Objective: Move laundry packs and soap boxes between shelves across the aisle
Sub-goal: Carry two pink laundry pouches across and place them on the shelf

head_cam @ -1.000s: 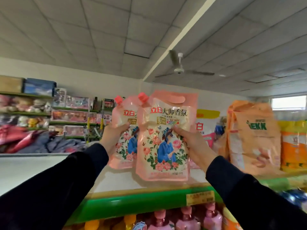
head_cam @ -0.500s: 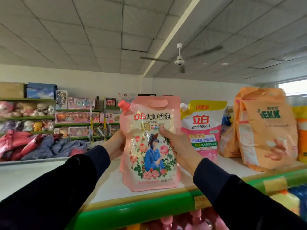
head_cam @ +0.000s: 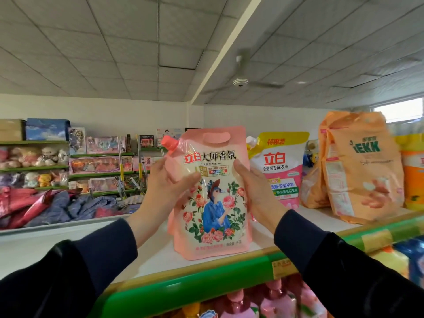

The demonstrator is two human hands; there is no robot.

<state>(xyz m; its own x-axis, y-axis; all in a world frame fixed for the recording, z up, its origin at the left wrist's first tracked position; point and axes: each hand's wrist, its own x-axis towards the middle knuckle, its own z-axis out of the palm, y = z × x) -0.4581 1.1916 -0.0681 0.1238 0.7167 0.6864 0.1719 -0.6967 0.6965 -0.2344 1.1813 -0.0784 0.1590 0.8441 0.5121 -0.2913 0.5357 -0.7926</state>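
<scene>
A pink laundry pack (head_cam: 215, 216) with roses, a figure in blue and a red spout cap stands upright on the white top shelf (head_cam: 156, 260), close to its green front edge (head_cam: 195, 292). My left hand (head_cam: 169, 187) grips its left side just under the spout. My right hand (head_cam: 254, 191) grips its right side. A pink edge of another pack (head_cam: 171, 226) shows behind it at the lower left; the rest of that pack is hidden.
A white and pink pack (head_cam: 280, 166) stands behind to the right. Orange bags (head_cam: 362, 166) and a yellow-orange bag (head_cam: 413, 175) fill the shelf's right end. Pink bottles (head_cam: 270, 304) sit on the shelf below. Across the aisle are toy shelves (head_cam: 98, 164) and piled bedding (head_cam: 57, 207).
The two pink packs, held side by side in the air, came down onto the shelf, one behind the other. My left hand shifted onto the front pack's left side.
</scene>
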